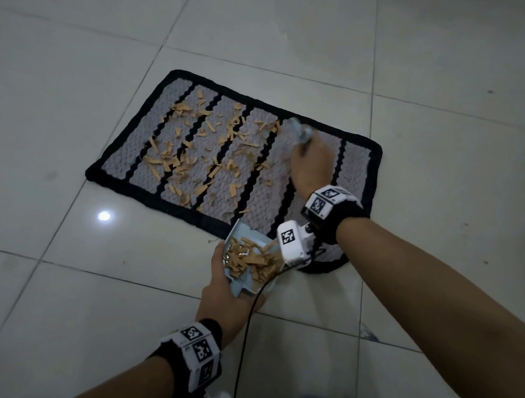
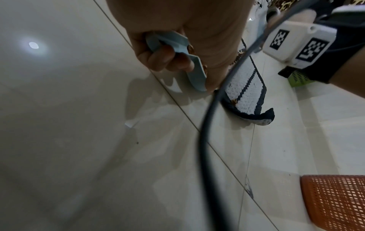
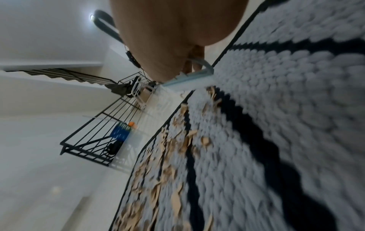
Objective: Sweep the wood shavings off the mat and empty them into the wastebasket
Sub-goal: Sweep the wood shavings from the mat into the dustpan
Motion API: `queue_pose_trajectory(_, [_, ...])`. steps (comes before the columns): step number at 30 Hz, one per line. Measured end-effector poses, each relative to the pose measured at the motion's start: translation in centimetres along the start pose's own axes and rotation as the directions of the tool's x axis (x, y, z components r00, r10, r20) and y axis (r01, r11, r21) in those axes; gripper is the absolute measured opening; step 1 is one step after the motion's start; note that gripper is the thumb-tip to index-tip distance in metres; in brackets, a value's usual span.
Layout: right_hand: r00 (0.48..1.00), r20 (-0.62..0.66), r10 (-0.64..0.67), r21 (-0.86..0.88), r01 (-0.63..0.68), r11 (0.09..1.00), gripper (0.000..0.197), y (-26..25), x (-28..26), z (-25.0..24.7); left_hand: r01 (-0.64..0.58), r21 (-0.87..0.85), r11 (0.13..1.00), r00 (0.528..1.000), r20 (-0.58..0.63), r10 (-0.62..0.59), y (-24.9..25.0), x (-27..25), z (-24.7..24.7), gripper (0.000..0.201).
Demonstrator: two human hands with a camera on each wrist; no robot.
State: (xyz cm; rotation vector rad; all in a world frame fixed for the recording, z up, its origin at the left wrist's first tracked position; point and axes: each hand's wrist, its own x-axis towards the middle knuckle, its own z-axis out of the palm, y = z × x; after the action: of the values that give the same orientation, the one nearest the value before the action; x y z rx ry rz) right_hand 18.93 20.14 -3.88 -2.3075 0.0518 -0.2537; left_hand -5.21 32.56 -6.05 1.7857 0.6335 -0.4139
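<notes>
A grey mat [image 1: 358, 152] with black stripes and border lies on the tiled floor, strewn with tan wood shavings [image 1: 180, 160] over its left and middle. My right hand [image 1: 311, 165] grips a small pale-blue brush [image 1: 302, 132] over the mat's right part; the brush [image 3: 189, 78] is blurred. My left hand [image 1: 228, 292] holds a pale-blue dustpan [image 1: 243, 285] at the mat's near edge, with a heap of shavings [image 1: 251, 259] in it. In the left wrist view my fingers [image 2: 168, 57] curl round the dustpan [image 2: 171, 46]. An orange mesh wastebasket [image 2: 335, 201] stands at lower right.
A black cable [image 2: 205, 140] hangs from my right wrist past the dustpan. A green perforated basket [image 2: 298, 79] sits beyond the mat. Black railings [image 3: 94, 136] and a blue box [image 3: 120, 132] stand far off. The mat's near corner [image 2: 264, 115] is curled up. Bare tile surrounds the mat.
</notes>
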Motion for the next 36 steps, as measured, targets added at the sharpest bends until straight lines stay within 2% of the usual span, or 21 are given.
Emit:
queue_pose_trajectory(2, [0.996, -0.082, 0.04, -0.038, -0.043, 0.998, 0.03, 1.2, 1.0, -0.7, 0.005, -0.01, 1.0, 1.0, -0.011, -0.005, 0.1, 0.0, -0.3, 0.114])
queue_pose_trajectory(5, [0.994, -0.03, 0.104, -0.168, -0.108, 0.98, 0.027, 2.3, 1.3, -0.4, -0.013, -0.015, 1.0, 1.0, -0.027, 0.012, 0.3, -0.2, -0.7, 0.113])
queue_pose_trajectory(7, [0.996, 0.084, 0.034, -0.223, -0.015, 0.975, 0.026, 1.8, 0.5, 0.7, -0.014, -0.012, 1.0, 0.999, -0.033, 0.014, 0.3, -0.4, -0.9, 0.113])
queue_pose_trajectory(9, [0.982, 0.181, -0.059, -0.19, 0.094, 0.977, 0.024, 0.6, -0.8, 2.1, -0.014, 0.003, 1.0, 0.999, -0.041, 0.014, 0.4, -0.5, -1.1, 0.114])
queue_pose_trajectory(12, [0.93, 0.314, -0.19, -0.118, 0.237, 0.964, 0.026, -1.5, -3.1, 3.9, -0.009, 0.011, 1.0, 0.999, -0.045, 0.01, 0.4, -0.5, -1.1, 0.116])
queue_pose_trajectory(14, [0.909, 0.345, -0.234, -0.054, 0.268, 0.962, 0.028, -2.4, -4.1, 4.2, -0.01, 0.008, 1.0, 0.999, -0.047, 0.011, 0.4, -0.5, -0.9, 0.116])
queue_pose_trajectory(16, [0.939, 0.285, -0.195, 0.012, 0.2, 0.98, 0.025, -2.7, -4.2, 3.8, -0.014, -0.003, 1.0, 0.999, -0.044, 0.013, 0.3, -0.5, -0.9, 0.116])
queue_pose_trajectory(19, [0.992, 0.118, -0.046, 0.055, 0.04, 0.998, 0.022, -1.6, -2.5, 2.0, -0.013, -0.027, 1.0, 0.999, -0.046, 0.012, 0.0, -0.4, -0.8, 0.116])
queue_pose_trajectory(23, [0.996, -0.091, 0.02, -0.04, -0.024, 0.999, 0.026, 1.4, 1.1, -0.6, -0.011, -0.017, 1.0, 0.999, -0.047, 0.01, 0.0, -0.4, -0.9, 0.115])
queue_pose_trajectory(25, [0.992, -0.107, 0.066, -0.101, -0.077, 0.992, 0.029, 2.8, 2.5, -0.9, -0.006, -0.021, 1.0, 0.999, -0.037, 0.005, 0.0, -0.5, -1.0, 0.114])
queue_pose_trajectory(28, [0.996, 0.013, 0.088, -0.218, -0.083, 0.972, 0.03, 3.2, 2.6, 0.0, 0.006, -0.024, 1.0, 0.999, -0.031, -0.007, -0.3, -0.3, -1.0, 0.115])
queue_pose_trajectory(31, [0.984, 0.164, -0.066, -0.254, 0.107, 0.961, 0.027, 1.7, 0.1, 1.9, 0.0, -0.003, 1.0, 1.0, -0.031, 0.0, -0.5, -0.1, -1.0, 0.115])
queue_pose_trajectory(34, [0.92, 0.322, -0.225, -0.177, 0.292, 0.94, 0.029, -0.5, -2.8, 4.0, -0.008, 0.005, 1.0, 0.999, -0.033, 0.008, -0.5, 0.0, -1.0, 0.113])
queue_pose_trajectory(36, [0.887, 0.373, -0.274, -0.089, 0.328, 0.941, 0.03, -1.8, -4.1, 4.8, -0.014, 0.01, 1.0, 0.999, -0.034, 0.015, -0.5, 0.0, -0.9, 0.112])
